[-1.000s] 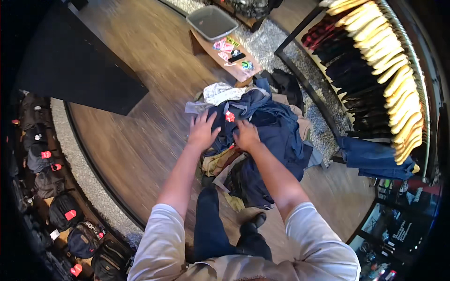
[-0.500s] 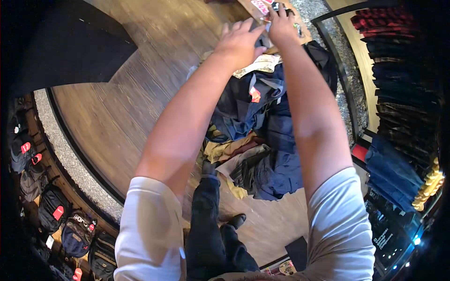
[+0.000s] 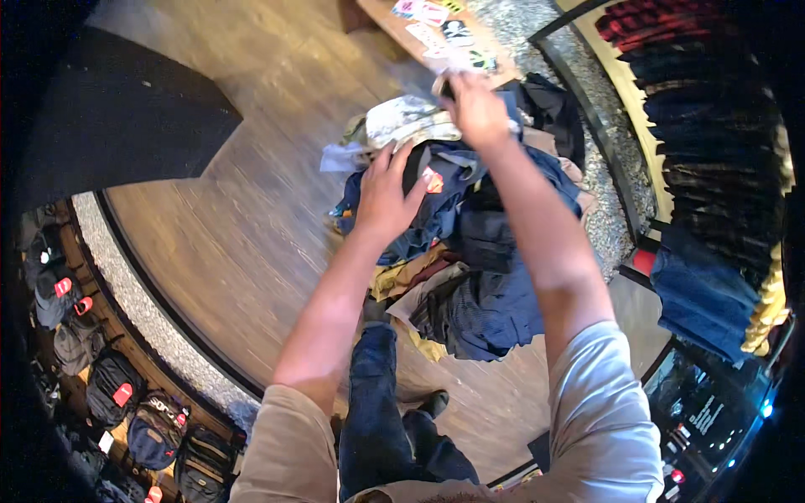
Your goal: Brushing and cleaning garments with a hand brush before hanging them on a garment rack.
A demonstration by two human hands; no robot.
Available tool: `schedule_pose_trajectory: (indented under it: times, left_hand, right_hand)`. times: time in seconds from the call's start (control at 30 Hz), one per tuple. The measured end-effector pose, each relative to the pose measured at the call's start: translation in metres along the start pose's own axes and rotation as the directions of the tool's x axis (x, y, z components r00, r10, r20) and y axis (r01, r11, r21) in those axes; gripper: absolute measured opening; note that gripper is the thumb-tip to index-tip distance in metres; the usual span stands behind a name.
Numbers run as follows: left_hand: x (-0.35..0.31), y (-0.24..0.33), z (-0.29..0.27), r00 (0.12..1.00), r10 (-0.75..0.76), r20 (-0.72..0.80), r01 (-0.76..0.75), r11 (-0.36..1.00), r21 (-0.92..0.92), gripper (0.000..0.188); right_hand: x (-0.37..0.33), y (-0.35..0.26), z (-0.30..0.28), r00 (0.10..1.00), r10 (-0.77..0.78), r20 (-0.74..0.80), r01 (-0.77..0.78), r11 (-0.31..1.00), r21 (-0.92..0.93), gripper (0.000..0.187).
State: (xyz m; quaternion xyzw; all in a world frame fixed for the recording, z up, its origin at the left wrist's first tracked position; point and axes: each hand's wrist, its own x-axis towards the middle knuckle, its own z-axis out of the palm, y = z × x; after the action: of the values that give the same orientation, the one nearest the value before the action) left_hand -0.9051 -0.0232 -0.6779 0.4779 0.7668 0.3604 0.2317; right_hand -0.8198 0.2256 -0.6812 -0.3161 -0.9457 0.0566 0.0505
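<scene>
A heap of folded and loose clothes [image 3: 495,306] lies on the wooden floor in front of me, mostly dark blue, with tan and maroon layers showing at its left. My left hand [image 3: 387,194] rests over the heap's left side, fingers spread, beside a dark garment [image 3: 457,168] with a red tag [image 3: 433,179]. Beyond it lies a pale patterned garment [image 3: 411,120]. My right hand [image 3: 480,116] hangs over the far part of the heap, blurred, its fingers curled around a small dark-and-tan thing [image 3: 444,86] whose kind I cannot make out.
Past the heap is a wooden board [image 3: 495,50] covered in stickers. On the right, clothes hang from a rack [image 3: 713,142], with folded jeans [image 3: 700,285] below. Backpacks [image 3: 155,429] and caps line the lower left. A large black panel [image 3: 134,117] fills the upper left.
My left hand has come back from the board toward me, down onto the clothes. The right hand has also drawn back and left a little. The pale patterned garment now shows more fully.
</scene>
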Motion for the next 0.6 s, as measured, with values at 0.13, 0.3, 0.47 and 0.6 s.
schedule_pose_trajectory:
  times: [0.13,0.3,0.47,0.6]
  left_hand:
    - [-0.031,0.097,-0.009,0.992,0.045,-0.120,-0.062,0.988,-0.139,0.069]
    - [-0.091,0.241,-0.009,0.968,0.251,0.012,-0.249,0.963,-0.100,0.070]
    - [-0.198,0.386,0.005,0.949,0.294,0.110,-0.256,0.927,-0.273,0.047]
    - [-0.310,0.510,0.032,0.955,0.269,0.124,-0.207,0.906,-0.370,0.027]
  right_hand:
    - [-0.113,-0.033,-0.096,0.959,0.218,-0.183,-0.130,0.907,0.400,0.047]
    - [-0.269,-0.032,-0.219,0.791,0.560,-0.248,-0.149,0.569,0.809,0.040]
    - [-0.442,-0.012,-0.326,0.774,0.633,0.027,0.002,-0.046,0.999,0.041]
    - [-0.588,0.040,-0.385,0.908,0.411,0.083,0.028,-0.258,0.966,0.038]
